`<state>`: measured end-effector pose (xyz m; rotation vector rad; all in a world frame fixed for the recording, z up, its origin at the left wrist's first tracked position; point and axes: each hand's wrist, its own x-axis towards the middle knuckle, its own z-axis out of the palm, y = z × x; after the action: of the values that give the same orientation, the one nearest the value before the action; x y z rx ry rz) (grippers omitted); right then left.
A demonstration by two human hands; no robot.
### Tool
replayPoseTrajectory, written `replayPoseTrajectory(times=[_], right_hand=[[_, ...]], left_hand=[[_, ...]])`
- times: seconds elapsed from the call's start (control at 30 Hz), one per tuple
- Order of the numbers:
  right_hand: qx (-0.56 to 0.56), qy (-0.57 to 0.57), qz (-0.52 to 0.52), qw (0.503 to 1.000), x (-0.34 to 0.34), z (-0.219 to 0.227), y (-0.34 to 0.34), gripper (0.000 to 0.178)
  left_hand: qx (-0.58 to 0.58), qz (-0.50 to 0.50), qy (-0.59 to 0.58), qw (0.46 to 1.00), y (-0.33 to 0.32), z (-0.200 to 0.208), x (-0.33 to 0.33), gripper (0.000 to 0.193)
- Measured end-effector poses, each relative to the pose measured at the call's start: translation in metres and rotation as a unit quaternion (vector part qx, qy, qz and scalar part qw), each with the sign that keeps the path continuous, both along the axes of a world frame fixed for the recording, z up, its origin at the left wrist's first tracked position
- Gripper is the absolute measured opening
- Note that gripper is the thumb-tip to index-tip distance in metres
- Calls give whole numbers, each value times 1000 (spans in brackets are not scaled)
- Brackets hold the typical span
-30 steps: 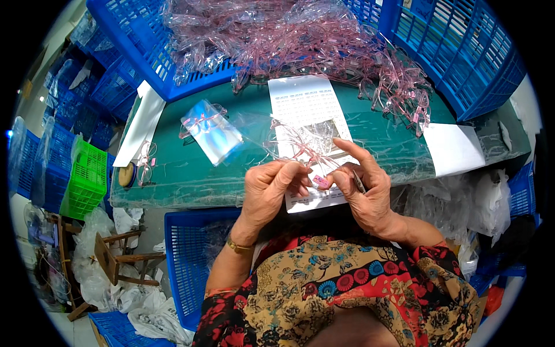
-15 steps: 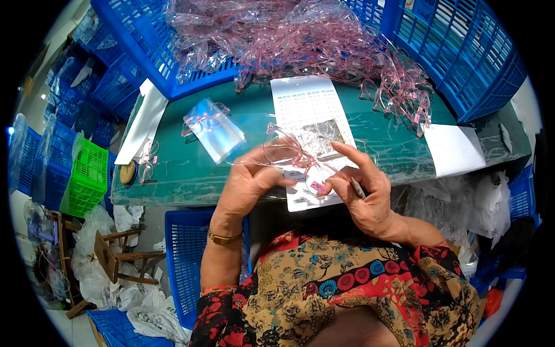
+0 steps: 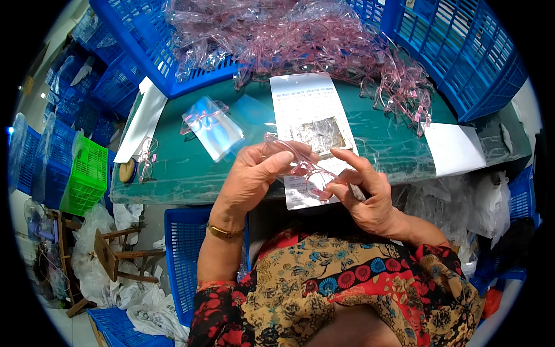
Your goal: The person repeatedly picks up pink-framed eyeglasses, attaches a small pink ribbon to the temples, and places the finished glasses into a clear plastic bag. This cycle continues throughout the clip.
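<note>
Overflowing blue crate (image 3: 144,55) of pink glasses (image 3: 300,34)

Person seen from above: a short-sleeved patterned garment (image 3: 347,289) in red, black and mustard, printed with blue and red fan-shaped flowers (sleeve hems end near the elbows). A slim gold-coloured bracelet (image 3: 222,232) circles the wrist of the left hand (image 3: 251,179). The right hand (image 3: 361,196) wears nothing visible.

Small packing workshop, stacked blue crates (image 3: 462,52), heaped pink glasses (image 3: 300,40), green worktable (image 3: 191,168)
</note>
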<state>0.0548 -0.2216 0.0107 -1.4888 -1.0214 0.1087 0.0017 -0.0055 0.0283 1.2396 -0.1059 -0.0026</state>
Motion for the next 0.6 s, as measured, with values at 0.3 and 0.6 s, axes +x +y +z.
replayPoseTrajectory(times=[0.3, 0.6], right_hand=[[5, 3, -30, 1000, 1, -1, 3, 55], [-16, -62, 20, 998, 1, -8, 1, 60]], left_hand=[[-92, 42, 7, 995, -10, -1, 1, 39], [-189, 109, 11, 976, -10, -5, 0, 35]])
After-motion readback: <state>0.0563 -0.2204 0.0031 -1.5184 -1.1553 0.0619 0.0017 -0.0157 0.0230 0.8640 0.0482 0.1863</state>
